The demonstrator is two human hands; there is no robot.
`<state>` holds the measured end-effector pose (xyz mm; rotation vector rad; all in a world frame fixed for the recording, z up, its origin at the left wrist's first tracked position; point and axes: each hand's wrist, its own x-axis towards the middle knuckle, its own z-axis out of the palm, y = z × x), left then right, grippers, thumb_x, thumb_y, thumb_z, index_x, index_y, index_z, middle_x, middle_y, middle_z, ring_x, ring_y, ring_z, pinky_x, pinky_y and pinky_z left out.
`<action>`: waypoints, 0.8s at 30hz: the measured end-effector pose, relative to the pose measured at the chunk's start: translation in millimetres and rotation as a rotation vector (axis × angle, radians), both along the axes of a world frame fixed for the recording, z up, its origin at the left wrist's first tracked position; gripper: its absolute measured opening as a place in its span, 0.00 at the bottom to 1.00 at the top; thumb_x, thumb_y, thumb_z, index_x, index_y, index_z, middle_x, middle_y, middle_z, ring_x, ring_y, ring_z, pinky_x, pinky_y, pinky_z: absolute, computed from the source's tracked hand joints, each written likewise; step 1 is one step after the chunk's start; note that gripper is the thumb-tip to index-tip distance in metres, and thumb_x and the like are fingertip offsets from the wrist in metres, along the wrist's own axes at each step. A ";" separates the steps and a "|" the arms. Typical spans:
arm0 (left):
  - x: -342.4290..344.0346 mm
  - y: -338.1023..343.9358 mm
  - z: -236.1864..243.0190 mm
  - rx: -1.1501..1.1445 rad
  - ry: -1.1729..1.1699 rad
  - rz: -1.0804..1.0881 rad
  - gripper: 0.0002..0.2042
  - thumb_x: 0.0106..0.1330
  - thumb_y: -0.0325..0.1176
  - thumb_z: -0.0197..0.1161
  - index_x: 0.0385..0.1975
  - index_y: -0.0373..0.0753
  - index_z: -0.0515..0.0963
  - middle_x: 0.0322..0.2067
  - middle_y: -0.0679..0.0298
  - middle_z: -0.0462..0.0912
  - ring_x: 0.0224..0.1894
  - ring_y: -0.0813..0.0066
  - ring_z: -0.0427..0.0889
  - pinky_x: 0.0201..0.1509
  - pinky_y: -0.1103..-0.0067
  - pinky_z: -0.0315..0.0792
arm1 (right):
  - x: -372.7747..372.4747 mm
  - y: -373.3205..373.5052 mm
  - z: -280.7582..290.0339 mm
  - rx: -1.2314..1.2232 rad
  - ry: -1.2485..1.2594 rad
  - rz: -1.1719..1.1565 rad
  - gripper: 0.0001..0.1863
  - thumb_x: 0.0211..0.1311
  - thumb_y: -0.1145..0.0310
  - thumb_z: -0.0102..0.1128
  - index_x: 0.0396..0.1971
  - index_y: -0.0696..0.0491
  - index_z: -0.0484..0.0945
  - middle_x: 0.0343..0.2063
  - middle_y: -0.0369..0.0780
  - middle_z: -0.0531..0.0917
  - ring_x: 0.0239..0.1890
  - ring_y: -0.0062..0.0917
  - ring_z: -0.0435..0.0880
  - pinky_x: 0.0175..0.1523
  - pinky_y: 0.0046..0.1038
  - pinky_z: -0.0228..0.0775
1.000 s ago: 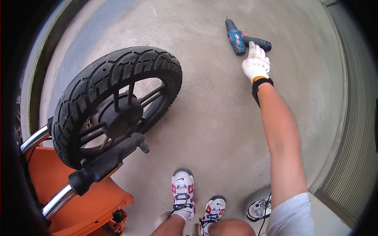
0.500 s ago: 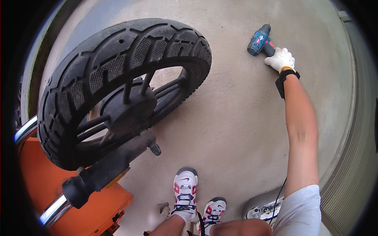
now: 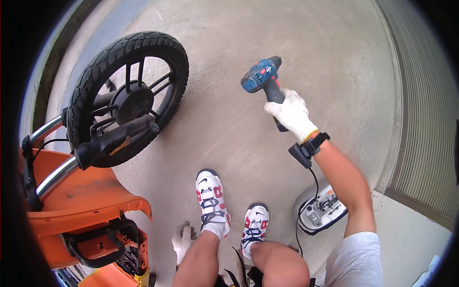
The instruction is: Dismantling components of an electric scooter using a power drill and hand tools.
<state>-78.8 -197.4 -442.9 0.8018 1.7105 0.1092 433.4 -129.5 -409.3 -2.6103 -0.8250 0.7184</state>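
My right hand [image 3: 295, 114], in a white knit glove, is wrapped round the grip of a blue and black cordless drill [image 3: 260, 75]. It holds the drill up over the floor, chuck pointing away to the upper right. Low beside my left leg is my left hand [image 3: 183, 240], in a grey-white glove; its fingers are loosely bent and a little apart, with nothing seen in them. To the left stands a black spoked wheel with a treaded tyre [image 3: 179, 71], carried between fork legs [image 3: 119, 136] with chrome tubes.
An orange body panel [image 3: 86, 191] with an opened section and a black handle lies at the lower left. Right of my feet sits an open case [image 3: 325, 210] holding small metal parts. A ribbed shutter [image 3: 425, 158] borders the concrete floor [image 3: 229, 138] on the right.
My right hand has brought the drill nearer and to the left, lifting it. My view has shifted, so the wheel looks smaller and more of the orange panel and my left hand shows.
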 end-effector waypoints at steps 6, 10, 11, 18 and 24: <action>-17.9 17.1 59.5 0.270 -0.186 -0.290 0.15 0.71 0.31 0.59 0.50 0.27 0.80 0.35 0.56 0.87 0.35 0.74 0.85 0.40 0.78 0.80 | -64.3 -151.0 202.2 0.076 0.049 -0.003 0.38 0.41 0.54 0.69 0.54 0.59 0.77 0.46 0.50 0.83 0.49 0.40 0.84 0.55 0.37 0.75; -79.5 -10.9 131.0 0.547 0.051 -0.685 0.14 0.68 0.35 0.59 0.47 0.34 0.83 0.40 0.51 0.88 0.42 0.61 0.88 0.49 0.71 0.80 | -125.3 -250.3 309.5 0.302 0.547 -0.029 0.26 0.46 0.63 0.69 0.45 0.61 0.78 0.32 0.40 0.85 0.35 0.23 0.84 0.43 0.27 0.75; -95.0 -18.0 152.1 0.579 0.098 -0.759 0.14 0.68 0.36 0.59 0.46 0.35 0.84 0.41 0.51 0.88 0.44 0.58 0.87 0.52 0.69 0.79 | -148.7 -269.1 324.4 0.483 0.738 -0.075 0.23 0.45 0.67 0.68 0.43 0.60 0.78 0.29 0.38 0.84 0.32 0.22 0.84 0.40 0.25 0.75; -136.2 -90.0 323.2 0.805 0.048 -0.739 0.15 0.68 0.38 0.58 0.51 0.41 0.83 0.46 0.53 0.86 0.50 0.54 0.85 0.56 0.67 0.77 | -286.9 -361.0 361.4 0.804 0.788 0.041 0.29 0.41 0.80 0.57 0.51 0.59 0.72 0.29 0.44 0.83 0.31 0.33 0.87 0.39 0.34 0.81; -103.0 -178.3 406.6 0.804 -0.564 -0.693 0.32 0.68 0.46 0.65 0.68 0.36 0.67 0.51 0.50 0.83 0.50 0.64 0.85 0.57 0.73 0.76 | -385.5 -353.1 358.9 0.861 0.804 0.346 0.24 0.58 0.56 0.74 0.48 0.54 0.78 0.33 0.33 0.83 0.32 0.20 0.80 0.39 0.25 0.74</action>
